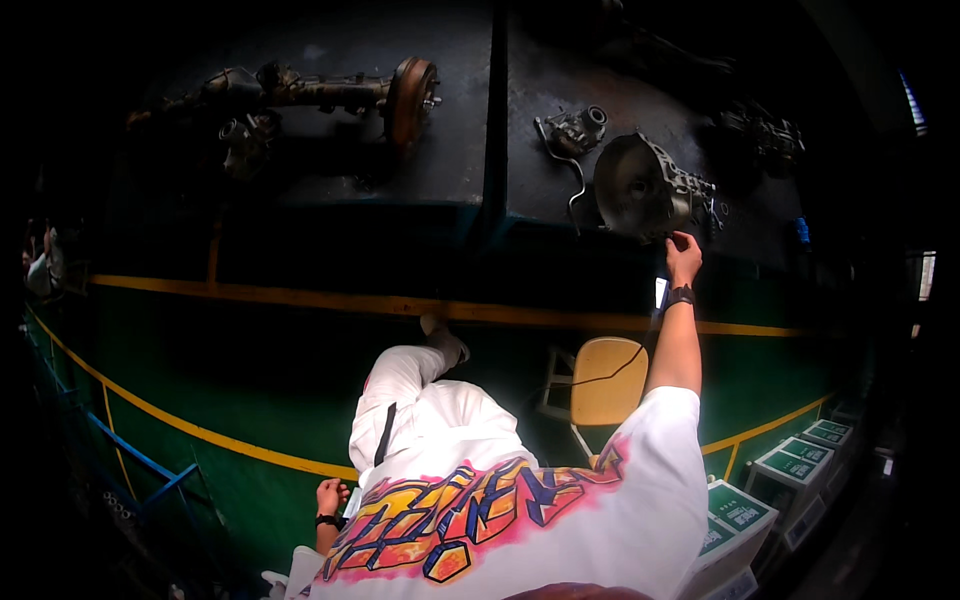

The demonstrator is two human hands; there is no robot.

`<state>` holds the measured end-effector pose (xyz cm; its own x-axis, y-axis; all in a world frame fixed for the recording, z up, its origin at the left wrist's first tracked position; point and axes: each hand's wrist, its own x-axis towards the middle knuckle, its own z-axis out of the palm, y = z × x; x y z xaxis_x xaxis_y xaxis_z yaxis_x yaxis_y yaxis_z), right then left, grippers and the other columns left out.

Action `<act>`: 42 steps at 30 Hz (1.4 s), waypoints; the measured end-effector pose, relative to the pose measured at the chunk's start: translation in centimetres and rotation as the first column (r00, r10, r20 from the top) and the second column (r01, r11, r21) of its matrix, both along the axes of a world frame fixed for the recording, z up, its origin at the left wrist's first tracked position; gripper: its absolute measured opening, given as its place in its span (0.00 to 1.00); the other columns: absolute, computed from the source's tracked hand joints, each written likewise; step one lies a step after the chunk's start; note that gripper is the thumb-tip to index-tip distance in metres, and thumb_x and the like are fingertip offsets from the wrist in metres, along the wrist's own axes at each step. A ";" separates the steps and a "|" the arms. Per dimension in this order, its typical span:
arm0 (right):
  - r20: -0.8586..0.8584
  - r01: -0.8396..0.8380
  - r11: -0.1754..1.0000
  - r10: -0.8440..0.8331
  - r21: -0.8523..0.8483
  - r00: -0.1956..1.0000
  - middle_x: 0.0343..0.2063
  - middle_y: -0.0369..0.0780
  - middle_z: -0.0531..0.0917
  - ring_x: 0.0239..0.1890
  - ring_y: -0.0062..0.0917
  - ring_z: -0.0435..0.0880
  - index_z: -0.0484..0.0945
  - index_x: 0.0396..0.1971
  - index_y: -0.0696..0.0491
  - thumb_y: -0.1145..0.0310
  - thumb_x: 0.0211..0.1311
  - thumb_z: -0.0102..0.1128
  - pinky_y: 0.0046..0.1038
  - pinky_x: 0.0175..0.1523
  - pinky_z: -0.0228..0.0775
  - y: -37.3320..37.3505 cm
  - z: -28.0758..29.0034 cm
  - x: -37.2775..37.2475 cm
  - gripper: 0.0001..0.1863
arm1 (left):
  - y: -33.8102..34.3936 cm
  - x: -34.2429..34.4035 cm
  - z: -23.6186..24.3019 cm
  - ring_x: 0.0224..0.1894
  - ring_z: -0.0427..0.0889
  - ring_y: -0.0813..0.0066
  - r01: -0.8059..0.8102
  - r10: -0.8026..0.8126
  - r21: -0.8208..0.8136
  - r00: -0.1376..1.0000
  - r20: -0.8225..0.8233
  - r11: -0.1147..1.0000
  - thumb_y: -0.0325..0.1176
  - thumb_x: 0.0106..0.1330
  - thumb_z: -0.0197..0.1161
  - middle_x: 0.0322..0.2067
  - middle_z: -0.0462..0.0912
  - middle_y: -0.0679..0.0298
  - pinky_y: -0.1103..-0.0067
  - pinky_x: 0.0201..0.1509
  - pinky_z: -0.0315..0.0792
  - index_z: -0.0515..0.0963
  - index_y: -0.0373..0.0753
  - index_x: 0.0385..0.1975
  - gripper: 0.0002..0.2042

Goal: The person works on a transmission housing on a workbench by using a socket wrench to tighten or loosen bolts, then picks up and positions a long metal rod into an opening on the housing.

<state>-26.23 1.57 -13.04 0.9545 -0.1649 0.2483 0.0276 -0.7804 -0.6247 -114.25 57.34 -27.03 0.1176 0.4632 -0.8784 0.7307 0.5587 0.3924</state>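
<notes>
My right hand (684, 258) reaches out to the near edge of the dark workbench (620, 93). Its fingers are closed in a pinch beside the lower rim of a metal gearbox housing (630, 187) with a wide round mouth. What they hold, if anything, is too dark and small to make out. A black band and a small white device (661, 293) are at that wrist. Far from the bench, my left hand (331, 496) hangs low at my side, its fingers loosely curled and a little apart, with nothing seen in them.
A smaller metal part (578, 130) and a bent rod (577, 185) lie beside the housing. An axle with a rusty drum (410, 100) rests on the left bench. A yellow-seated chair (608, 380) stands below my right arm. White-and-green boxes (742, 512) line the lower right.
</notes>
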 end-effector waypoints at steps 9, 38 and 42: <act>0.001 0.072 0.997 -0.072 -0.026 0.997 0.37 0.48 0.91 0.41 0.38 0.92 0.87 0.43 0.59 0.69 0.60 0.72 0.34 0.50 0.80 -0.7 -3.4 0.1 0.13 | -8.9 -6.7 6.5 0.31 0.86 0.71 0.187 -0.181 -0.004 0.945 -0.274 0.982 0.33 0.76 0.59 0.34 0.88 0.59 0.76 0.34 0.80 0.81 0.36 0.48 0.09; -0.035 -0.163 0.983 0.167 0.080 0.985 0.35 0.45 0.84 0.39 0.48 0.85 0.84 0.35 0.54 0.72 0.54 0.74 0.43 0.45 0.77 -1.9 -1.2 0.8 0.09 | -11.6 41.1 13.3 0.44 0.89 0.71 0.202 -0.201 0.028 0.979 -0.039 0.979 0.37 0.83 0.52 0.45 0.87 0.61 0.75 0.45 0.82 0.78 0.41 0.58 0.13; -0.057 -0.205 0.978 0.207 0.047 0.977 0.35 0.46 0.84 0.40 0.48 0.84 0.83 0.35 0.55 0.72 0.57 0.73 0.44 0.45 0.78 -2.6 -1.2 1.1 0.08 | -14.7 43.5 13.4 0.45 0.88 0.71 0.215 -0.216 -0.028 0.976 -0.028 0.976 0.37 0.83 0.52 0.45 0.87 0.61 0.75 0.45 0.82 0.77 0.41 0.58 0.13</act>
<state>-25.15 -1.01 -14.21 0.9822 0.0279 0.1858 0.1461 -0.7355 -0.6615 -70.75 42.63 -13.59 0.1856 0.4083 -0.8938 0.8462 0.3959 0.3566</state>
